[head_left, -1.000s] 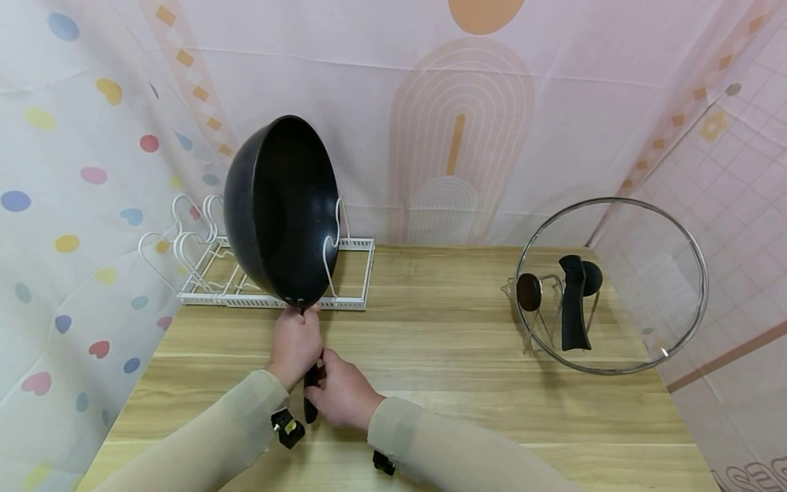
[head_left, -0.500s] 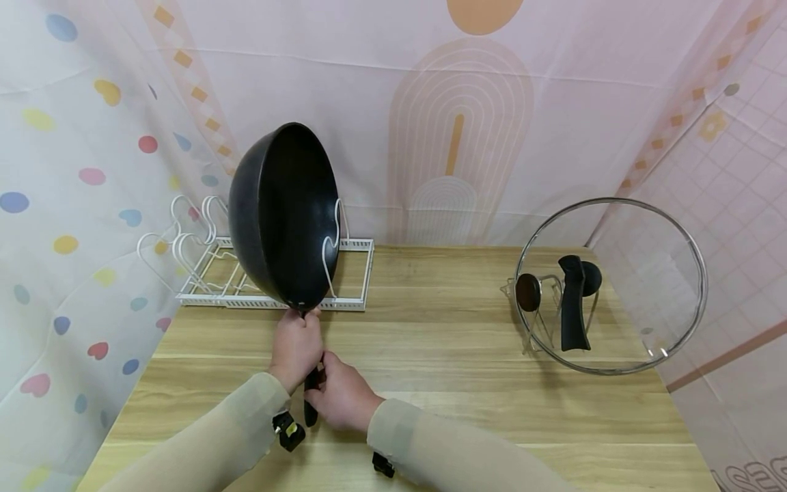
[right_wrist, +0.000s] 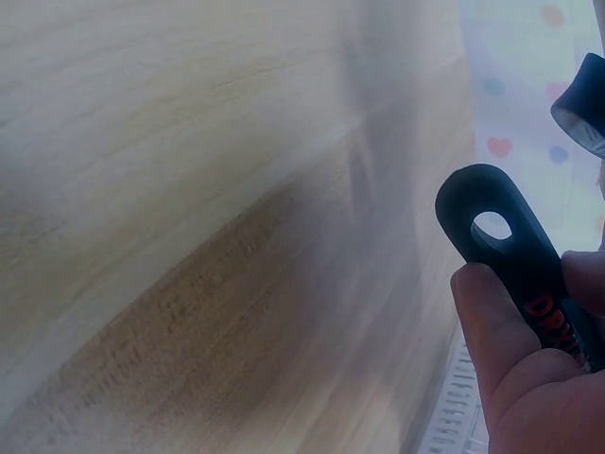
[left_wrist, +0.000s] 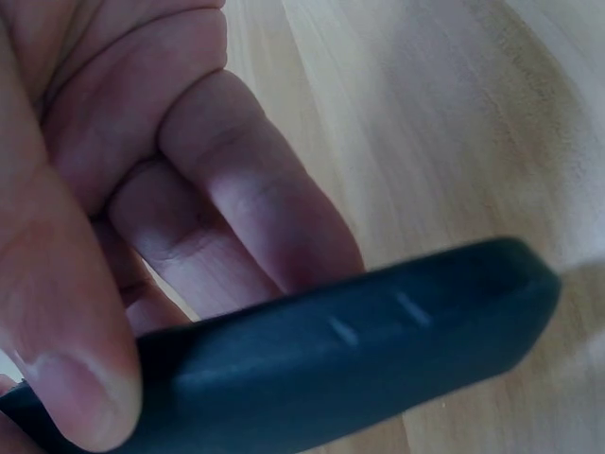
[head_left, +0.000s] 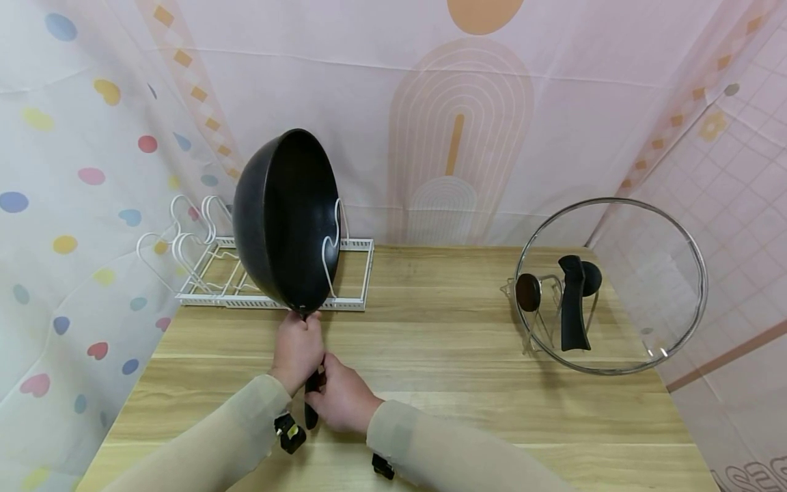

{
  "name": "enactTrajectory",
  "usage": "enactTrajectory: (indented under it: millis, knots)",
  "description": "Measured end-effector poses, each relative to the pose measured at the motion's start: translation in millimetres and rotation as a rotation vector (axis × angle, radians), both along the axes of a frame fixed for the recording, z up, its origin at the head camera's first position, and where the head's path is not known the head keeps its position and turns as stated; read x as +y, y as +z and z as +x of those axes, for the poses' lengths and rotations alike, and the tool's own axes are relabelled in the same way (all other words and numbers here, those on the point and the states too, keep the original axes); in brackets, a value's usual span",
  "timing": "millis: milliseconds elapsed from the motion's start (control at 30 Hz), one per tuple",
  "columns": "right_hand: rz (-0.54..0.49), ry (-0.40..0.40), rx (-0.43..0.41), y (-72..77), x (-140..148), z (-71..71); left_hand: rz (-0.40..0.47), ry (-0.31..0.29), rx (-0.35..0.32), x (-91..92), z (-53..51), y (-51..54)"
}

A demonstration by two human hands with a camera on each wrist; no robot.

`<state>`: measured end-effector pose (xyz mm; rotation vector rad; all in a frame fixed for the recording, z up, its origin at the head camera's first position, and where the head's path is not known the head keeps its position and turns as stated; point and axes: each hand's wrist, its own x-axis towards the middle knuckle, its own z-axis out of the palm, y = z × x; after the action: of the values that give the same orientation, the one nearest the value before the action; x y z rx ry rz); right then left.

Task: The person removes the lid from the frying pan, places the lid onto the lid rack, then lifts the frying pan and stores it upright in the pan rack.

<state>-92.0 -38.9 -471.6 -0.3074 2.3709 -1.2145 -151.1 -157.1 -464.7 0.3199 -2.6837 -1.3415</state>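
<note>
A black wok (head_left: 301,219) stands on its side within the white wire rack (head_left: 367,273), its hollow facing right against the rack's right-hand divider. Whether its lower rim bears on the rack cannot be told. My left hand (head_left: 298,350) grips the long black handle (head_left: 311,410) just below the bowl. Closer to the handle's end, my right hand (head_left: 344,396) holds it between thumb and fingers. The handle (right_wrist: 487,203) shows a round hanging hole at its tip in the right wrist view. In the left wrist view, thumb and fingers lie about the handle (left_wrist: 378,331).
A glass lid (head_left: 645,287) with a steel rim and black upright handle (head_left: 574,304) rests on a small wire stand (head_left: 535,328) at the right of the wooden table (head_left: 443,383). More white dividers (head_left: 184,246) rise at the rack's left. Patterned curtains (head_left: 344,75) enclose the table's back and sides.
The wok has sunk a little and shifted slightly right against the divider. Both hands have come slightly down with the handle, keeping their hold. The lid has not moved.
</note>
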Motion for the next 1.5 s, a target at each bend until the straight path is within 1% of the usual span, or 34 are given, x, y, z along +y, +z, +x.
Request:
enactTrajectory:
  millis: [500, 933, 1167, 1333, 1500]
  knots:
    - [0.027, 0.012, 0.014, -3.2, 0, 0.4, 0.002, -0.001, 0.014, 2.2, 2.9, -8.4]
    - [0.042, 0.017, -0.004, -7.5, -1, 0.3, 0.008, -0.009, -0.017, 1.9, 3.7, -13.0]
    - [0.051, 0.017, 0.008, -9.0, -1, 1.3, 0.013, -0.015, -0.029, 1.9, 3.7, -14.5]
    - [0.057, 0.024, 0.010, -10.1, -1, 1.6, 0.025, -0.022, -0.051, 1.2, 4.5, -15.2]
    - [0.059, 0.032, 0.011, -12.0, -1, 1.5, 0.013, -0.017, -0.054, 1.3, 4.6, -16.9]
